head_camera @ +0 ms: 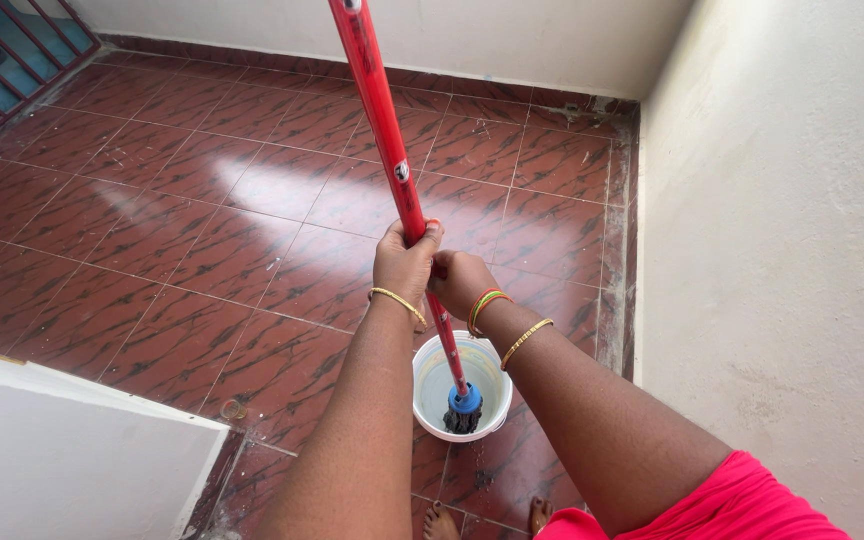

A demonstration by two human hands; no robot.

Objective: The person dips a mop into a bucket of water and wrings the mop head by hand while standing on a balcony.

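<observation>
Both hands are closed around the red mop handle, the left hand uppermost and the right hand just below it at about four o'clock, so the pole stands nearly upright. Its blue collar and dark mop head sit down inside the white bucket, which stands on the floor at six o'clock from the hands, near the wall. The red tiled floor from nine to twelve o'clock gleams as if wet, so the mopping looks largely done, though the mop is still in the bucket.
</observation>
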